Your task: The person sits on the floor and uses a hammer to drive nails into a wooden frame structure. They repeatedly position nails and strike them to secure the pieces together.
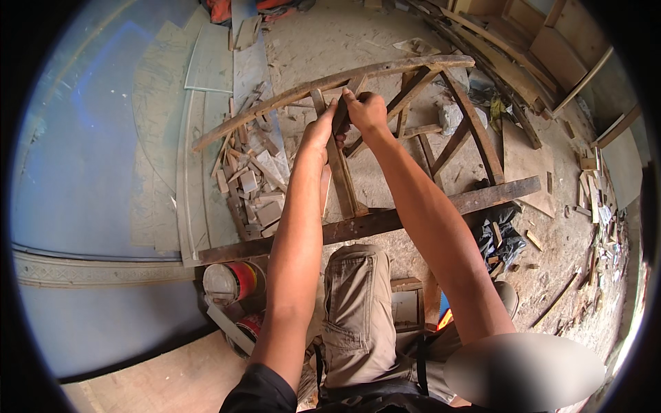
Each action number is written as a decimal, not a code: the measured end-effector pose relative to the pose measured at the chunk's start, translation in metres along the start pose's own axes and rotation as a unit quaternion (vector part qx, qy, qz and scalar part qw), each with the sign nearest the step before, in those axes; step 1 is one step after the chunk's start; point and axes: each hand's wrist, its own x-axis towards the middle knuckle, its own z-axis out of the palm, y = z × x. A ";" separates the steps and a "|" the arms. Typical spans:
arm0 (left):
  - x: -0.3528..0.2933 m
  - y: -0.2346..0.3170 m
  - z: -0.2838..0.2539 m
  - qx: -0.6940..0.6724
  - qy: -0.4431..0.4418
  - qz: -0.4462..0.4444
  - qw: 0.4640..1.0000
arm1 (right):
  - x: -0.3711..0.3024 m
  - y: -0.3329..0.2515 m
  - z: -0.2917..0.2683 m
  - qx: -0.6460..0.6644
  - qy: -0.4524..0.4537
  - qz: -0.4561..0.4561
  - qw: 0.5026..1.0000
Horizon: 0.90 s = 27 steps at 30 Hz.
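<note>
A wooden frame [482,198] of dark, worn bars stretches across in front of me, its far rail curved and its near rail straight, with crossed slats at the right. Both my arms reach out to its far side. My right hand [367,112] is closed on a short slanting wooden slat [356,83] just inside the curved rail [289,91]. Close beside it, my left hand [321,132] is closed at the same slat, next to an upright bar [342,187] running down to the near rail. The fingers' undersides are partly hidden.
Wood offcuts [265,175] lie piled at the left, by glass sheets [208,69] and a blue panel [89,151]. Paint cans [244,280] stand near my left forearm. A black plastic bag [506,237] and scattered scraps lie at the right; long boards [496,58] lean at the far right.
</note>
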 end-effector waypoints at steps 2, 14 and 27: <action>0.001 -0.001 -0.001 0.007 0.005 0.004 1.000 | 0.002 0.004 0.003 0.002 -0.002 0.007 1.000; 0.001 -0.003 -0.002 0.017 0.063 -0.003 0.998 | 0.004 0.008 0.007 0.031 -0.008 0.002 0.999; -0.018 0.009 0.011 0.058 0.023 0.008 0.998 | 0.019 0.013 -0.003 0.054 -0.009 0.037 0.998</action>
